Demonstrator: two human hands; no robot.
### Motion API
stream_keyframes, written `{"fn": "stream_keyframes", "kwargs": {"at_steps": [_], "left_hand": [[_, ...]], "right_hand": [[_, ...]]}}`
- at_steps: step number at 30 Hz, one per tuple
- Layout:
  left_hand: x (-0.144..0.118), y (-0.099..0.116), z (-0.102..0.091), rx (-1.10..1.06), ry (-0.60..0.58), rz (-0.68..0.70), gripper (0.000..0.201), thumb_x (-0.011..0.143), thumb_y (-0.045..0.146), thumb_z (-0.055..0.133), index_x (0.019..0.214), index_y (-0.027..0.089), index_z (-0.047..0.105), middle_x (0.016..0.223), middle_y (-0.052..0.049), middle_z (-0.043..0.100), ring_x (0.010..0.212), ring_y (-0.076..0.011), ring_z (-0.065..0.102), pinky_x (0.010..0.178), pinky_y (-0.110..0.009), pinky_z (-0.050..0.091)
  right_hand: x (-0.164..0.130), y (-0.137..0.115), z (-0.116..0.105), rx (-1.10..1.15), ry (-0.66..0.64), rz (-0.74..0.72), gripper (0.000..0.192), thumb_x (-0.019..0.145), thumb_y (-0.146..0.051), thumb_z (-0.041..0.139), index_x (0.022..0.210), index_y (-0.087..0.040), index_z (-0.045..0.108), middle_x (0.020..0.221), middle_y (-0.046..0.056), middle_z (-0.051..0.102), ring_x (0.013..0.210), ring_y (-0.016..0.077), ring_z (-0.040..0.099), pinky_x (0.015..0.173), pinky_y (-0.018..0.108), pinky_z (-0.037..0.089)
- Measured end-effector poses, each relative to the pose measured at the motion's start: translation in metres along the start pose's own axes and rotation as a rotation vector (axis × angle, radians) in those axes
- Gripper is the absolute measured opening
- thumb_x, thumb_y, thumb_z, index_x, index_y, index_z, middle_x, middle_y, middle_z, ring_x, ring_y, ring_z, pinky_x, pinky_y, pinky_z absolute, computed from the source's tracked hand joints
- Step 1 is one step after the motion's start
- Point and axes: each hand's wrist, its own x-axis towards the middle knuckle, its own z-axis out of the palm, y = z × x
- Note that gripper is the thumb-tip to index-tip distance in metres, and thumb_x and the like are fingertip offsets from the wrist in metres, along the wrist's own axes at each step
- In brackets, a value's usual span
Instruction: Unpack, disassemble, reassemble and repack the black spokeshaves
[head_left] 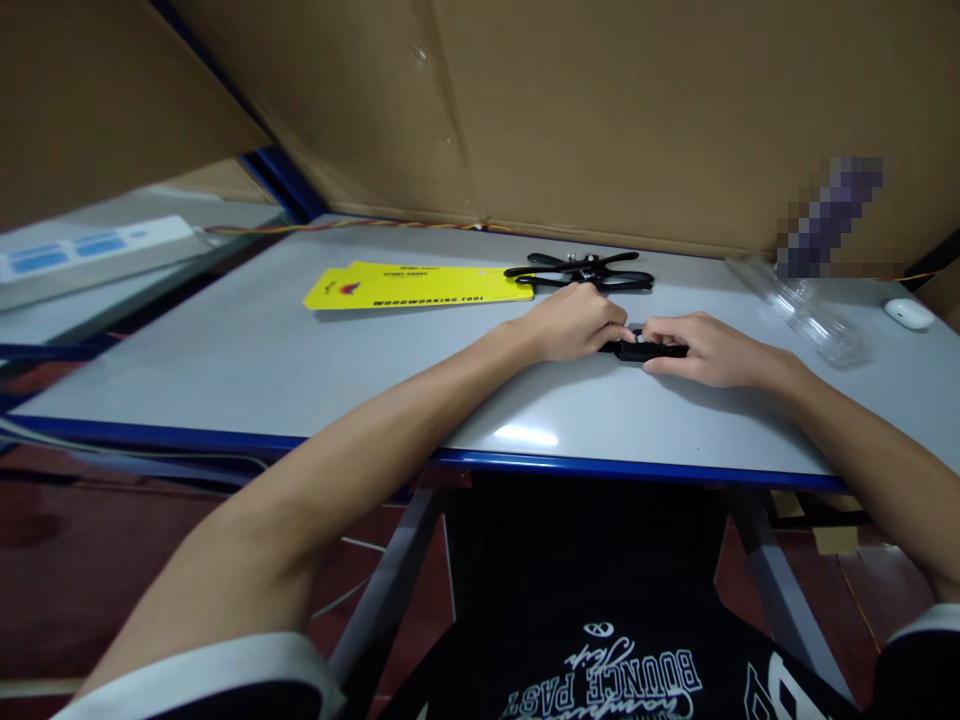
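Note:
Both hands are at a black spokeshave lying low over the grey table top, its middle showing between them. My left hand is closed at its left end, the fingertips bent down to the small metal parts in the centre. My right hand grips the other end between thumb and fingers. The handles are mostly covered by the hands. Just behind my left hand lie more black spokeshaves, stacked across each other with small screws at their middles. Yellow cards printed "WOODWORKING TOOL" lie overlapping to their left.
Clear plastic packaging lies right of my hands, near a white rounded object. A blurred-out dark object stands behind it. Cardboard walls the table's back. A white power strip sits at far left.

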Motion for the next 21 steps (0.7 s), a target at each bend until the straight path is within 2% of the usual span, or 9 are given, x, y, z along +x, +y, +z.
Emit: {"fn": "stream_keyframes", "kwargs": {"at_steps": [10,17,21], "left_hand": [[-0.002,0.0032,0.0027,0.146,-0.018,-0.093,0.042,0.106,0.042,0.053,0.085,0.019,0.081,0.075,-0.012,0.076,0.067,-0.0265,0.067,0.065,-0.034,0.034],[-0.0023,0.0042,0.0056,0.117,0.003,-0.118,0.044,0.106,0.045,0.053,0.084,0.019,0.081,0.072,-0.012,0.074,0.069,-0.028,0.068,0.066,-0.035,0.035],[-0.0026,-0.0012,0.0033,0.038,0.009,-0.11,0.045,0.105,0.049,0.057,0.082,0.019,0.08,0.067,-0.009,0.071,0.065,-0.0254,0.065,0.065,-0.035,0.033]], "right_hand": [[-0.0026,-0.0039,-0.0001,-0.049,-0.018,0.031,0.018,0.1,-0.041,0.061,0.095,-0.025,0.054,0.085,0.001,0.062,0.076,0.0207,0.051,0.073,0.033,0.028],[-0.0036,-0.0058,-0.0013,-0.048,-0.033,0.041,0.019,0.101,-0.044,0.057,0.096,-0.025,0.053,0.086,0.001,0.063,0.075,0.0206,0.052,0.072,0.033,0.03],[-0.0022,-0.0034,0.0048,-0.098,-0.022,0.042,0.021,0.102,-0.046,0.054,0.099,-0.025,0.054,0.087,0.003,0.064,0.075,0.0212,0.052,0.071,0.033,0.03]]}}
